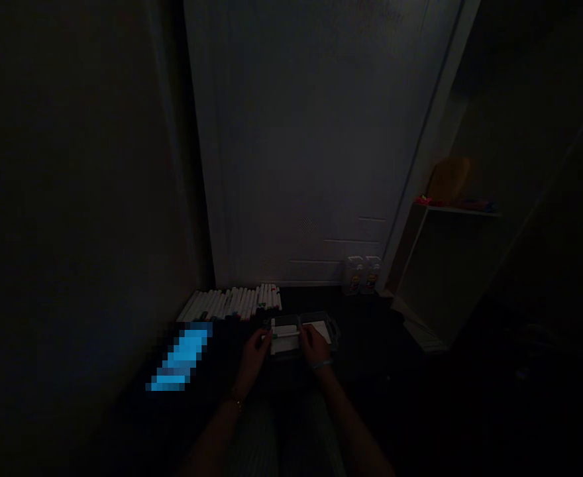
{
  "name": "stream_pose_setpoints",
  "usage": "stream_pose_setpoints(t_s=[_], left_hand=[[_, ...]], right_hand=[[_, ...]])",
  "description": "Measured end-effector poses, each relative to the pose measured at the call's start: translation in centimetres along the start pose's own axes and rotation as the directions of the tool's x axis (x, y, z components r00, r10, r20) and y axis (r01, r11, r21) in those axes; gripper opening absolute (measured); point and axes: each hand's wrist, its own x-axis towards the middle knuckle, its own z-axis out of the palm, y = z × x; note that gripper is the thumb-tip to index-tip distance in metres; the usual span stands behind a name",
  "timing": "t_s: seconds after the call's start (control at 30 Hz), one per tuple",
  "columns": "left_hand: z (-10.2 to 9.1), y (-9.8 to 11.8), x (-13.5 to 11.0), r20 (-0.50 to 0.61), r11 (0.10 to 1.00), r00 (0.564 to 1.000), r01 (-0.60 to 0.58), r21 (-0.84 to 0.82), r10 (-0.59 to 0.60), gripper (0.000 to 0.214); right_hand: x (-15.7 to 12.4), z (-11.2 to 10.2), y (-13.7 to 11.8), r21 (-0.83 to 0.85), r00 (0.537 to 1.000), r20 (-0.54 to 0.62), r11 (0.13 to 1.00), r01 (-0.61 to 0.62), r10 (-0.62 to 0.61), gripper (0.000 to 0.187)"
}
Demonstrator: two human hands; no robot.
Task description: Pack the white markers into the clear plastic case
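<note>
In a very dark room, before a pale panel (301,152), a black tabletop (375,331) carries a row of white markers (232,301) at the left and two clear containers (362,275) at the back right. Above an open clear case (336,336) lies one white marker (288,334) level between the hands: the right hand (315,341) has its fingers closed around one end, while the left hand (256,350) bends its fingers at the green-marked end, though one cannot tell whether they grip it.

Left grip (256,347) and right grip (315,344) curl toward each other.
</note>
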Motion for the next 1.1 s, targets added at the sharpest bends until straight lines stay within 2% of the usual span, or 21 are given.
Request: stream_pose_setpoints(t_s=[0.27,0.47,1.1], left_hand=[[0.32,-0.37,0.12,-0.035,1.0,0.999,-0.008,-0.005,0.007,0.041],[0.44,-0.74,0.11,-0.011,1.0,1.0,0.004,-0.025,-0.004,0.04],[0.4,-0.24,-0.01,-0.043,1.0,0.999,0.004,0.029,-0.003,0.039]], right_hand=[[-0.12,-0.01,0.22,-0.02,1.0,-0.018,1.0,0.014,-0.015,0.03],[-0.15,-0.02,0.44,0.006,1.0,-0.012,1.0,0.017,-0.017,0.03],[-0.08,-0.17,0.45,-0.006,1.0,-0.005,1.0,0.012,-0.012,0.031]])
